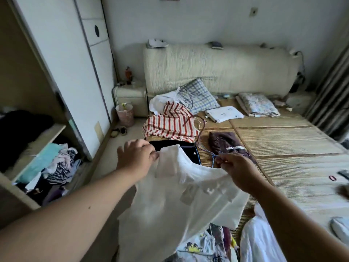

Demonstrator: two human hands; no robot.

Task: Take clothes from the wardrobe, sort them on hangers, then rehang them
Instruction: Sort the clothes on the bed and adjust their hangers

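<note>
So right now I've got the white shirt [179, 201] held up in front of me, over the near corner of the bed [287, 148]. My left hand [137, 157] has its fingers curled and is pinching the fabric at one top edge. My right hand [239, 171] pinches the other top edge, with the fingers bunched together. The rest of the shirt hangs loose below both hands.

There's a thin blue wire hanger [214, 157] right at my right fingertips. I think I'm gripping it along with the shirt, but it's blurry there, so I can't say for sure.

On the bed behind the shirt lie a dark garment [175, 145], a red and white striped top [170, 123] just past it, and a maroon piece [226, 142] to the right. A checked pillow [198, 95] leans by the headboard.

The wardrobe [56, 72] stands open on my left, with a heap of clothes [60, 165] on its lower shelf. A pink bin [125, 114] sits on the floor beside the bed.
</note>
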